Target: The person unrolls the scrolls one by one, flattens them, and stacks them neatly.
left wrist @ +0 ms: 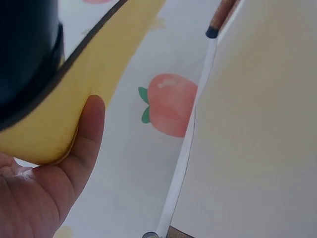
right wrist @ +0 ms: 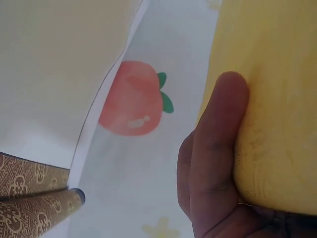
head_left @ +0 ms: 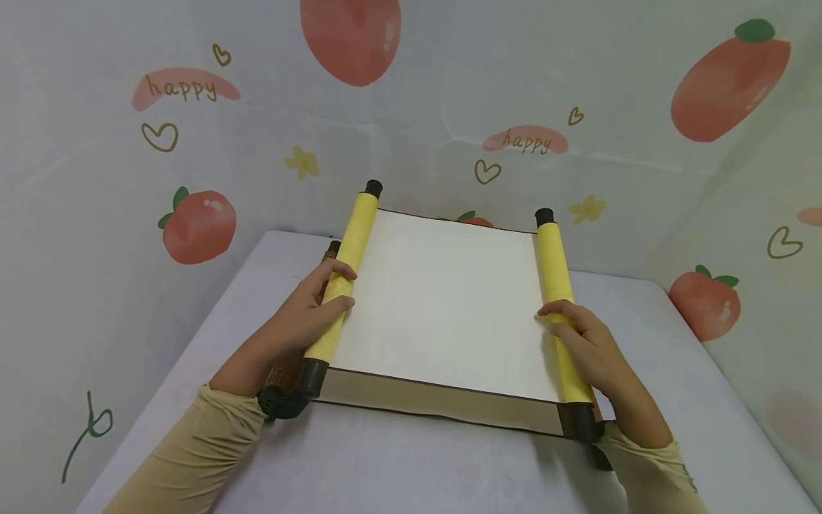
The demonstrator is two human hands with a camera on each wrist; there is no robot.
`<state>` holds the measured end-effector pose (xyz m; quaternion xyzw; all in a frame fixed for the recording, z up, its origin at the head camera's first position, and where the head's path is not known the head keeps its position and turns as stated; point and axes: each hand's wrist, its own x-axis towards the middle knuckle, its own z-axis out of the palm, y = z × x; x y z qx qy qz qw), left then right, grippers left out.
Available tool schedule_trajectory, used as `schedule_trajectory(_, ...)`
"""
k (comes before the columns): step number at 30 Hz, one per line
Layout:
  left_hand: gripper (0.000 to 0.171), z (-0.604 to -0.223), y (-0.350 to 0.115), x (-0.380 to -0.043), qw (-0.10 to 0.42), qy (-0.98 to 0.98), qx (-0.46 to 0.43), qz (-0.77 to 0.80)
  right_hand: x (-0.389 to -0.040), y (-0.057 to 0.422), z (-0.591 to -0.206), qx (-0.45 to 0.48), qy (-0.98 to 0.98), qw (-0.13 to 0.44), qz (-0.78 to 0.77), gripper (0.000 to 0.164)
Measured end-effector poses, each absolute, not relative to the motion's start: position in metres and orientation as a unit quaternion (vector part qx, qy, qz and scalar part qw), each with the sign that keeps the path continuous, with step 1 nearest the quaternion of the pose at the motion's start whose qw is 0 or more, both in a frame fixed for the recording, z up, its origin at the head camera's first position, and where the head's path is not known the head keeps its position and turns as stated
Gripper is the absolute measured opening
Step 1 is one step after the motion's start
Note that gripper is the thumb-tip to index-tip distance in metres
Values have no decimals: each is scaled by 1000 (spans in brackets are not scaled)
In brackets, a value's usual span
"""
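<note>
A blank white scroll (head_left: 443, 300) is spread between two yellow rollers with black end caps, its sheet slanting up toward the back. My left hand (head_left: 315, 303) grips the left yellow roller (head_left: 357, 232), thumb and fingers wrapped over it onto the sheet's edge. The right yellow roller (head_left: 554, 260) is held by my right hand (head_left: 587, 343), fingertips over its inner side. Close up, the right wrist view has my right thumb (right wrist: 218, 134) lying along the yellow surface. A beige strip (head_left: 437, 407) shows below the sheet's front edge.
Under the held scroll is another one with brown patterned rollers; one roller (right wrist: 39, 213) shows gold motifs and a dark cap. All this is over a white-covered table (head_left: 411, 471). Behind stands a white cloth backdrop (head_left: 411, 128) printed with red fruit, hearts and flowers.
</note>
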<state>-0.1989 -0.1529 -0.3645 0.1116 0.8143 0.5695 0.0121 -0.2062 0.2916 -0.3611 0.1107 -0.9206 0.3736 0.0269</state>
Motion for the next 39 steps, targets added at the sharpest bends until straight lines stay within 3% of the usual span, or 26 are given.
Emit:
schedule_trajectory(9, 35, -365, -153, -199, 13, 819, 110, 564, -207, 293, -363, 109, -918, 26, 379, 26)
schedule_trajectory(18, 46, -366, -155, -199, 18, 816, 104, 568, -205, 293, -362, 115, -918, 28, 378, 27)
schedule_trajectory(39, 40, -362, -163, -198, 18, 812, 92, 576, -209, 302, -360, 90, -920, 4, 381, 37)
